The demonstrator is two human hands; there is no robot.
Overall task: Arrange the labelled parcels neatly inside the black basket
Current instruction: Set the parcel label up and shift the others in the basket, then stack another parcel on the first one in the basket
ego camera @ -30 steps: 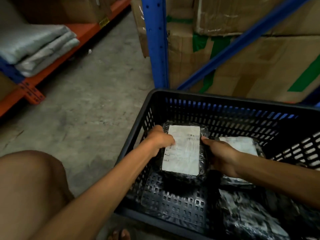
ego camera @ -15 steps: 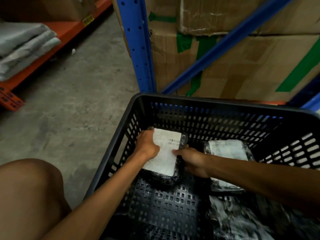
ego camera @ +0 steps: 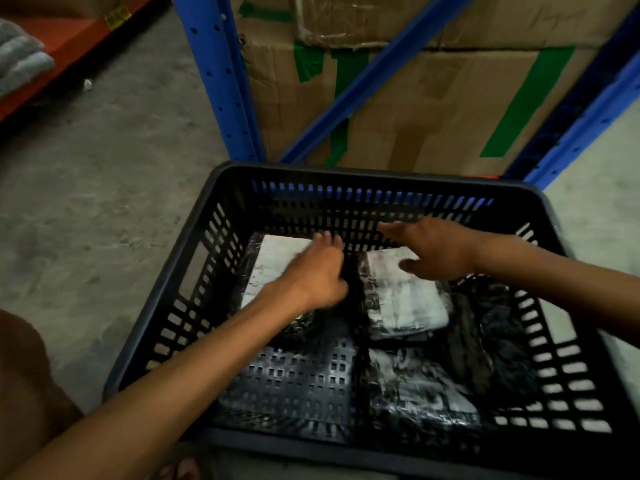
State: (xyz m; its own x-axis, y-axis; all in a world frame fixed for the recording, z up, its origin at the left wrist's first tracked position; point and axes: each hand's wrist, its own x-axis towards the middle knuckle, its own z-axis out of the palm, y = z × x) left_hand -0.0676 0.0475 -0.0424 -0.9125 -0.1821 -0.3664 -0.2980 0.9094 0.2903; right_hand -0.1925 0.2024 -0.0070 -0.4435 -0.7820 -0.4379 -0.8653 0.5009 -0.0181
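Observation:
The black basket (ego camera: 180, 299) stands on the concrete floor in front of me. A black-wrapped parcel with a white label (ego camera: 273, 265) lies flat in its far left corner. My left hand (ego camera: 315, 275) hovers over that parcel's right side, fingers spread, gripping nothing. A second labelled parcel (ego camera: 405, 299) lies beside it in the far middle. My right hand (ego camera: 433, 251) is open above this parcel's far end. More dark wrapped parcels (ego camera: 422, 396) sit in the near right part of the basket.
A blue rack upright (ego camera: 221, 77) and diagonal brace stand just behind the basket, with taped cardboard boxes (ego camera: 433, 105) behind them. An orange shelf (ego camera: 69, 39) with grey folded packs runs at the far left. My knee (ego camera: 24, 386) is at the lower left.
Both hands have let go of the left parcel, which now lies flat in the far left corner. My right hand has lifted and moved right over the second parcel.

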